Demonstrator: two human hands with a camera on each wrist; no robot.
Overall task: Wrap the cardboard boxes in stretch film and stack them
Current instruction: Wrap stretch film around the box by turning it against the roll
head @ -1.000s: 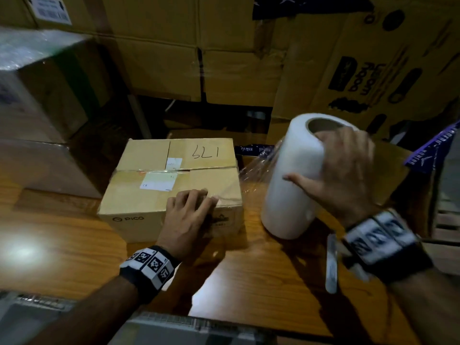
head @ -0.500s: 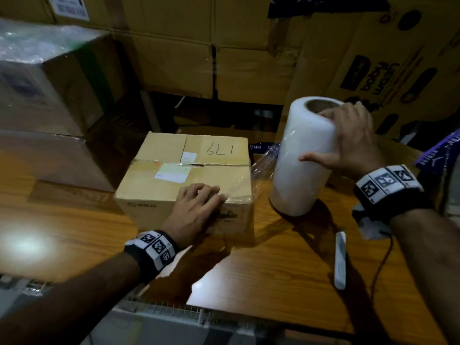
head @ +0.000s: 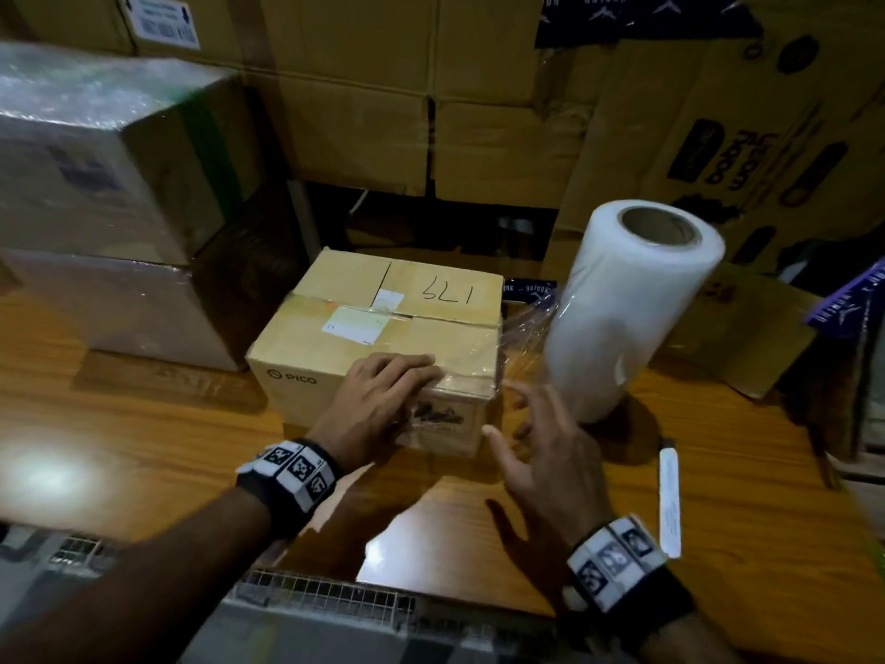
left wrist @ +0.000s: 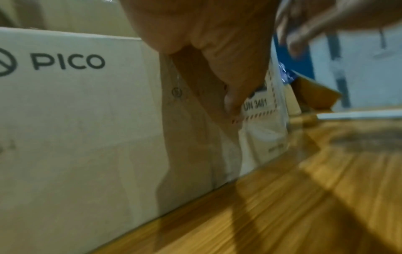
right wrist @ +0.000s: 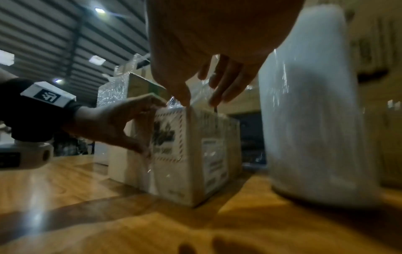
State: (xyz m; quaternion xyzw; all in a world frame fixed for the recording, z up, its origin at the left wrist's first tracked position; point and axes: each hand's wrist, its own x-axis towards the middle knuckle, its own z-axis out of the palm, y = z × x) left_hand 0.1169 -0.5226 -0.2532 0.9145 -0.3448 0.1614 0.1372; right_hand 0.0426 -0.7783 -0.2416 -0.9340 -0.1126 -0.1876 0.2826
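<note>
A tan cardboard box [head: 345,323] [left wrist: 76,120] [right wrist: 195,154] marked PICO sits mid-table. My left hand [head: 383,400] [left wrist: 228,68] [right wrist: 113,120] lies over its near top edge, fingers flat on top and thumb against the front face, pressing the film's end down. A white stretch film roll [head: 627,304] [right wrist: 311,111] stands upright just right of the box. A loose sheet of film [head: 524,328] runs from it to the box's right side. My right hand [head: 541,433] [right wrist: 206,68] hovers with spread fingers by the box's near right corner, holding nothing.
Two film-wrapped boxes [head: 96,184] are stacked at the left. A wall of large cartons [head: 383,112] closes the back. A white cutter [head: 669,500] lies on the wooden table [head: 143,424] near my right wrist. Flat cardboard [head: 747,328] leans behind the roll.
My right hand has let go of the roll's top and dropped toward the box's near right corner. The roll now stands alone. The left hand has stayed on the box.
</note>
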